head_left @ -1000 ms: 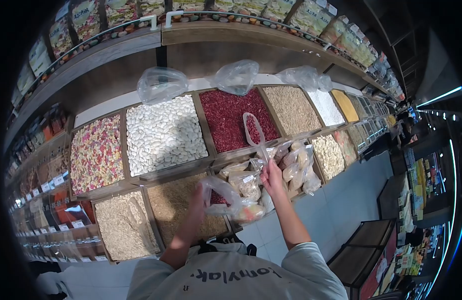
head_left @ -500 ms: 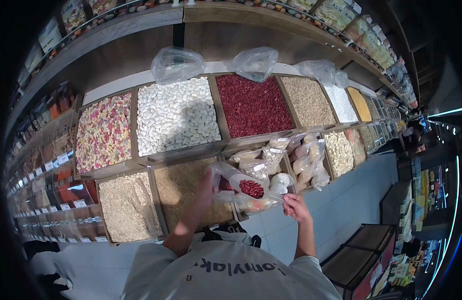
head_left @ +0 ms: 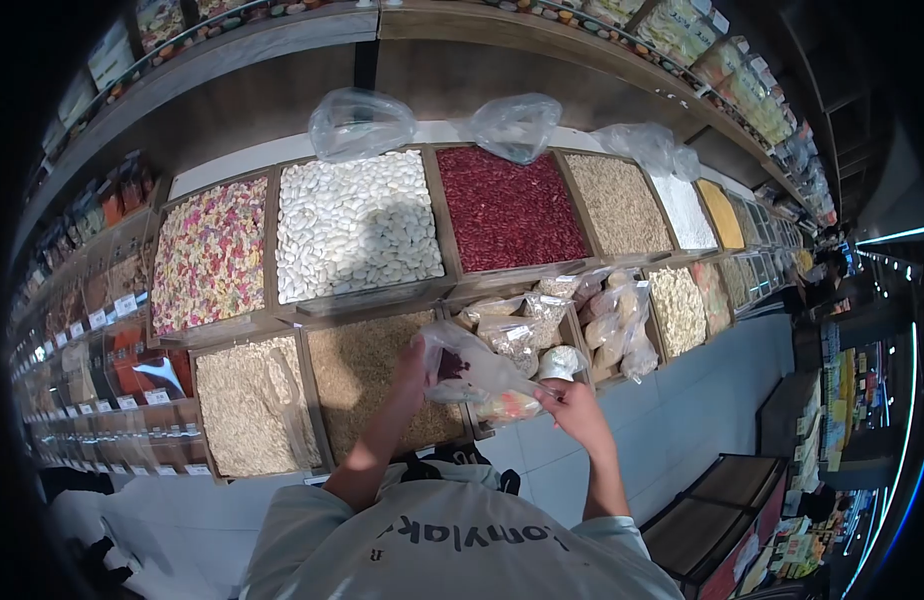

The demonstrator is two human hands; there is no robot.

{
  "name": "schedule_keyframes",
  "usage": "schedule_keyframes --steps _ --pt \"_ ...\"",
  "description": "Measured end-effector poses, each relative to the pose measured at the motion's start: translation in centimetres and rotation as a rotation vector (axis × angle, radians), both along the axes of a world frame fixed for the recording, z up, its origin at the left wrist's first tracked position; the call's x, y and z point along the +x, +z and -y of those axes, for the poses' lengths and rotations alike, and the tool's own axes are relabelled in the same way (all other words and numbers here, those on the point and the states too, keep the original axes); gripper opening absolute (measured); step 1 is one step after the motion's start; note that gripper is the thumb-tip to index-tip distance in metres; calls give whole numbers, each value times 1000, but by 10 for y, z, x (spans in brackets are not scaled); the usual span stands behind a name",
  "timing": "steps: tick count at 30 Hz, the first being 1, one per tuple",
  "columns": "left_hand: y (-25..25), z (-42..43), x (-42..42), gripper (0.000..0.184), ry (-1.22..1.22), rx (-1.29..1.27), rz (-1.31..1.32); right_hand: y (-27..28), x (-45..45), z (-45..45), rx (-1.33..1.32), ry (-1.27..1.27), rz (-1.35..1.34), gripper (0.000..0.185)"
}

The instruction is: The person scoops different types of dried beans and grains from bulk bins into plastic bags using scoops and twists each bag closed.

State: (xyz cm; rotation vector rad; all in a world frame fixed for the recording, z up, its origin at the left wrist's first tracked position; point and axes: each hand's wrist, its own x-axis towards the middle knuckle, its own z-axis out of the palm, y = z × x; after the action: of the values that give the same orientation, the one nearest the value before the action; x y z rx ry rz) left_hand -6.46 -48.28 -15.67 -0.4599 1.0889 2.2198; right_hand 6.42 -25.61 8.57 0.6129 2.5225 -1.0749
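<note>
A clear plastic bag [head_left: 482,370] with some dark red beans inside hangs from my left hand [head_left: 412,372], whose fingers are closed on its left edge. My right hand [head_left: 572,408] is closed around the handle of a clear scoop [head_left: 530,388]; the scoop's bowl lies at or inside the bag and is hard to make out. Both hands are over the lower row of bins, in front of the bin of red beans [head_left: 507,208]. Bagged goods [head_left: 509,338] lie just beyond the bag.
White beans [head_left: 357,228], colourful pieces [head_left: 210,255], pale flakes [head_left: 247,410] and brown grain [head_left: 367,350] fill nearby bins. Plastic bags [head_left: 362,125] stand behind the upper row. A dark stand [head_left: 712,515] is on the floor at the right. Wooden shelf edges run above.
My right hand has brought the scoop from the red bean bin down to the bag. Beans seen in the scoop half a second ago no longer show there. The view has shifted.
</note>
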Motion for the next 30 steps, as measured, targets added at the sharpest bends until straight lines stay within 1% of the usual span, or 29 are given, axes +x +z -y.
schedule_keyframes --steps 2,4,5,7,8,10,11,13,14,15,16,17,18,19,20,21,23,24,26,27,28,29,30 --pt "10 3 1 41 -19 -191 16 15 2 -3 55 33 -25 31" --pt "7 5 3 41 -20 -157 14 30 1 -15 -80 -75 -71 27" --pt "4 4 3 41 -24 -123 8 35 -1 -28 -75 -77 -74 27" --pt "2 3 3 41 -6 -111 27 44 -10 -54 -343 -237 -183 25" --pt "1 1 3 41 15 -106 50 41 -20 -59 -337 -242 -192 25" --pt "21 1 3 37 -13 -132 53 30 -46 -68 -507 -456 -424 27" --pt "31 1 2 34 -37 -168 65 23 -57 -67 -506 -459 -435 27" --pt "35 -2 3 33 -8 -193 53 5 -84 -55 -736 -481 -476 33" --pt "36 -3 4 32 27 -220 54 -15 -97 -58 -820 -439 -482 37" --pt "36 -3 6 32 29 -221 45 -31 -111 -58 -850 -467 -509 37" --pt "36 -3 7 38 8 -262 28 -47 -125 -55 -882 -495 -535 38" --pt "36 -2 10 44 -12 -305 12 -61 -137 -53 -710 -447 -525 39" --pt "31 -3 10 44 -7 -308 0 -73 -150 -53 -538 -396 -515 41" --pt "20 -6 13 45 9 -358 -9 -85 -158 -56 -385 -342 -468 49" --pt "4 -7 16 46 14 -386 -16 -102 -166 -59 -391 -345 -474 49" --pt "-11 -8 19 47 19 -413 -24 -121 -176 -62 -226 -271 -580 51" --pt "-29 -12 20 47 86 -448 -55 -124 -186 -61 -241 -286 -641 59" --pt "-28 -13 21 47 106 -459 -64 -126 -191 -60 -249 -293 -671 63" --pt "8 -4 28 48 40 -182 -18 -134 -194 -62 -127 -349 -726 73" --pt "19 -4 27 48 32 -184 -17 -117 -187 -55 -143 -338 -718 80" --pt "25 -4 28 48 54 -160 -1 -120 -183 -57 -143 -346 -714 80" --pt "30 -3 29 48 77 -137 19 -123 -179 -60 -55 -339 -730 81" --pt "19 -2 29 48 71 -141 27 -128 -173 -61 32 -331 -741 81"
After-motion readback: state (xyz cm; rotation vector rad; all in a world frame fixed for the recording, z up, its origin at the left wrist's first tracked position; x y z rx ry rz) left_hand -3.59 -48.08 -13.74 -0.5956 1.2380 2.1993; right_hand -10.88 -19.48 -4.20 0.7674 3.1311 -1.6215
